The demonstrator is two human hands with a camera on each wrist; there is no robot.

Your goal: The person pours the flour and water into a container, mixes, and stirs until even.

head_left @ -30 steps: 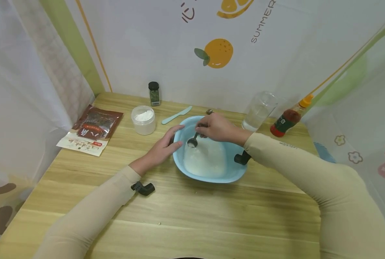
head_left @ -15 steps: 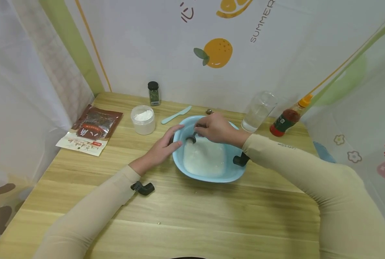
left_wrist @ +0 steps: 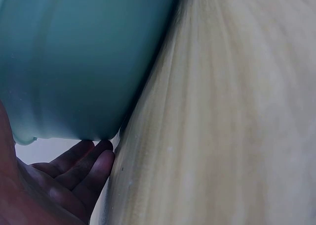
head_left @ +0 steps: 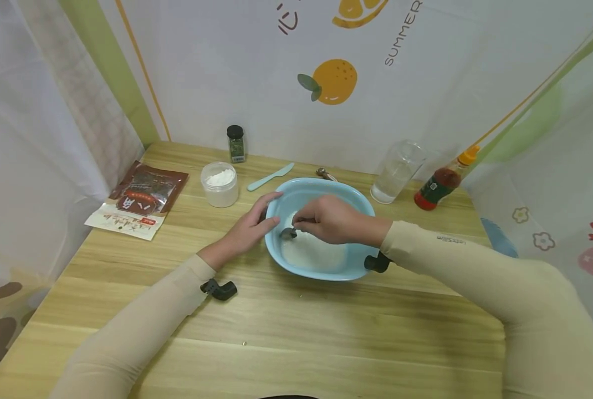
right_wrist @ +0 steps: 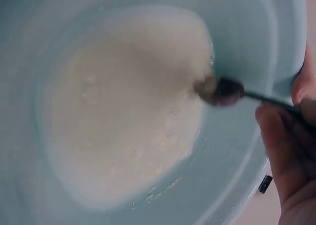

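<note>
A light blue basin [head_left: 321,275] stands on the table with a milky white liquid [head_left: 313,252] in its bottom. The left hand [head_left: 244,228] rests against the basin's left side, thumb near the rim; in the left wrist view its fingers [left_wrist: 94,173] extend along the outer wall close to the tabletop. Over the basin, the right hand [head_left: 328,220] pinches the handle of a small dark spoon [head_left: 289,234]. From the right wrist view, the spoon's bowl [right_wrist: 222,90] is at the edge of the liquid, with some pale matter at its tip.
Behind the basin lie a pale green knife [head_left: 270,177] and a metal spoon [head_left: 325,174]. To the left are a jar of white powder [head_left: 220,185], a spice bottle [head_left: 236,145] and a brown packet [head_left: 139,199]. A glass of water [head_left: 395,174] and a red sauce bottle [head_left: 441,185] stand right.
The right hand has moved toward the front of the basin, and the spoon has shifted slightly left and nearer. More of the metal spoon behind the basin shows. The left hand has stayed against the basin.
</note>
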